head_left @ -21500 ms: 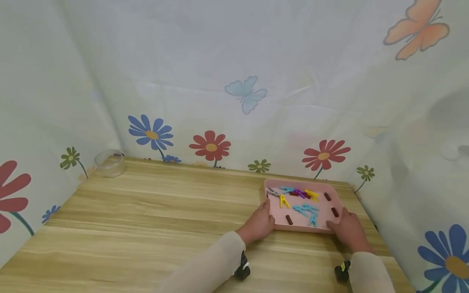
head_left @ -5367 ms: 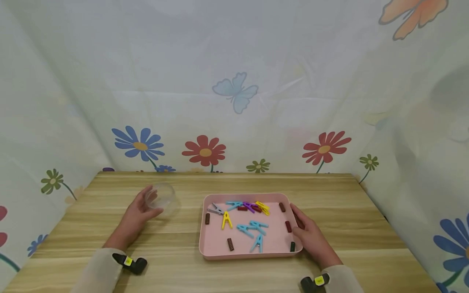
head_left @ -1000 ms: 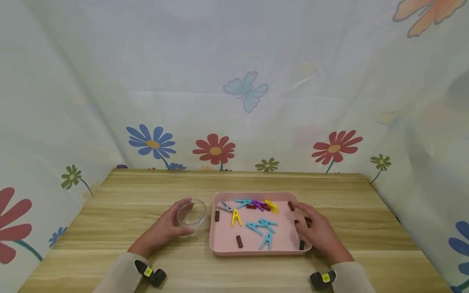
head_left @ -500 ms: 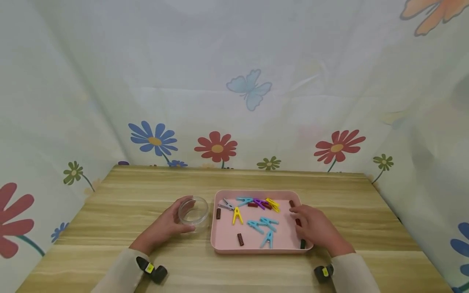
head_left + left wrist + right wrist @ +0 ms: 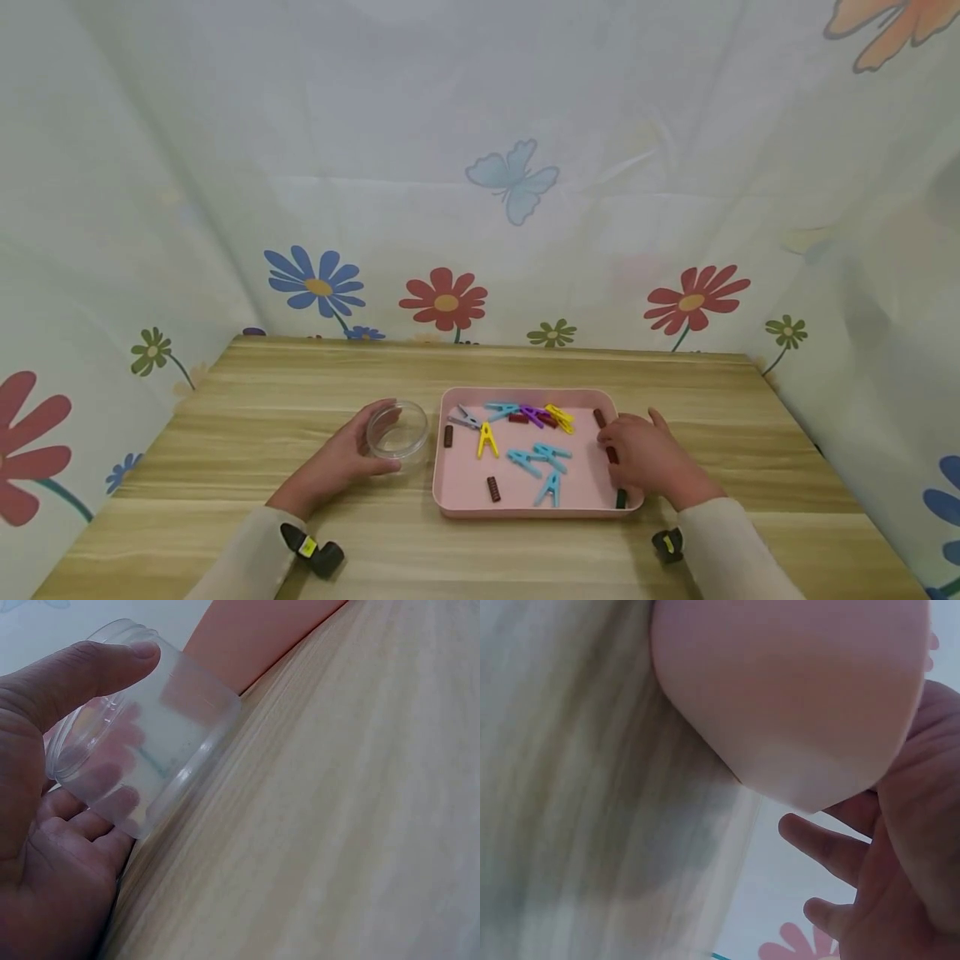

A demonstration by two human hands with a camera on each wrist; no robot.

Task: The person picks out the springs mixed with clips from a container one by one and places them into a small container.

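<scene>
head view: left hand (image 5: 339, 458) holds clear jar (image 5: 401, 431) (beside pink tray (image 5: 467, 471)).

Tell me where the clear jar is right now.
In the head view, the jar is left of centre, held in the left hand, just beside the left side of the pink tray.
</scene>
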